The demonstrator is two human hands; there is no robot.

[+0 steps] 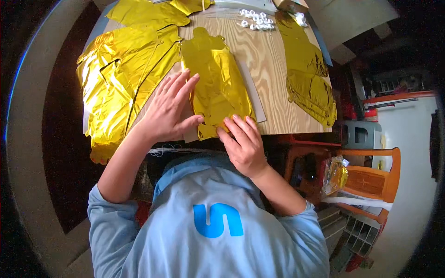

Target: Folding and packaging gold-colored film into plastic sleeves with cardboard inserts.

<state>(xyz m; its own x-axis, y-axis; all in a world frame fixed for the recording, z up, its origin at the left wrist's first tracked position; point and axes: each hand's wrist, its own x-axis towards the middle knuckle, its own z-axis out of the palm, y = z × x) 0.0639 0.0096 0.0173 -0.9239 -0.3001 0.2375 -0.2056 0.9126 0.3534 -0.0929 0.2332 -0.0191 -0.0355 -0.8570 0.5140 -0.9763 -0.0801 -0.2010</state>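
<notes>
A flat, folded gold foil balloon (220, 88) lies in front of me on a pale flat card (254, 95), whose edges stick out on both sides. My left hand (172, 107) is at the foil's left edge, fingers spread and holding nothing; its thumb points toward the near left corner. At the near right corner, my right hand (243, 143) has its bent fingers close together over the foil's edge, gripping it. The underside of that grip is hidden. More flat gold foil balloons (123, 69) are heaped to the left, partly hanging over the near table edge.
Another gold foil sheet (306, 69) lies along the right side of the wood-grain table (264, 60). Several small white coiled pieces (256, 21) sit at the back, near a cardboard box (292, 5). A wooden chair (391, 173) with plastic packaging on it stands at the right.
</notes>
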